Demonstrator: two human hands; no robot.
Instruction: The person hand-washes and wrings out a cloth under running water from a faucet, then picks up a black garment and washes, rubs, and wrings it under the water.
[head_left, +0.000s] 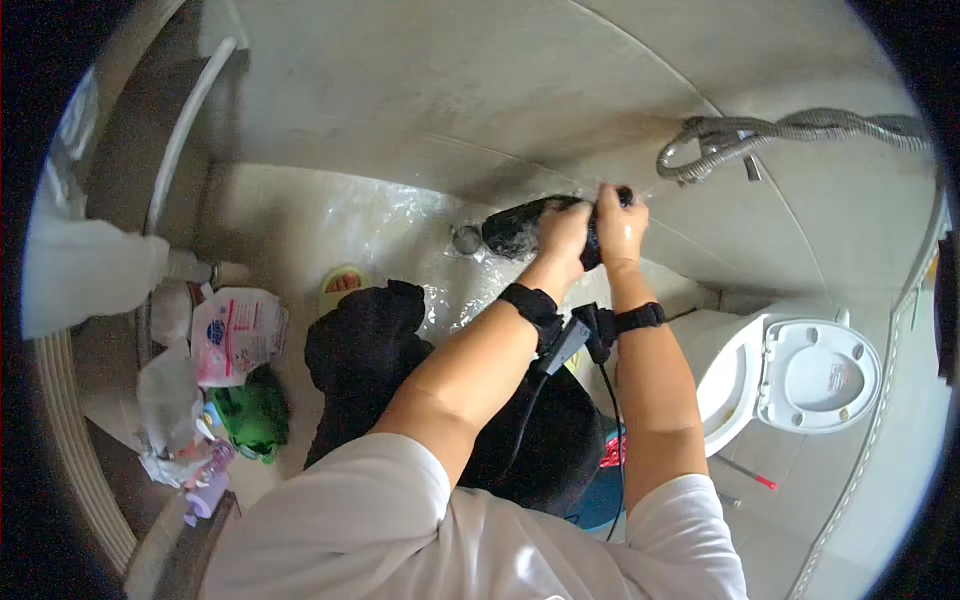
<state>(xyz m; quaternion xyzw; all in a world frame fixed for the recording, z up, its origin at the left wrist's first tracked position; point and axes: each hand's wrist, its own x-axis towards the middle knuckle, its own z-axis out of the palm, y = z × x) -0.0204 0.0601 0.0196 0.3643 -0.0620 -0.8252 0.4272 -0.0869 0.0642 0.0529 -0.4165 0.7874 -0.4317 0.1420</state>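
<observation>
My left hand (pixel 565 238) is closed on a wet black item (pixel 515 228) with streaks of white foam; it looks like soaked cloth or a shoe, but its kind is unclear. Right beside it, my right hand (pixel 622 232) grips the same dark mass, part of which sticks out above the fingers. Both hands are slightly blurred and are held over the wet floor (pixel 400 215), near the wall. Each wrist wears a black strap, and a grey device with a cable (pixel 566 345) hangs between them.
A round floor drain (pixel 466 239) lies left of the black item. A metal shower hose (pixel 800 130) hangs on the wall. The toilet (pixel 820 375) stands at the right with its lid raised. Pink-and-white packaging (pixel 238 335) and a green bag (pixel 250 415) sit at the left.
</observation>
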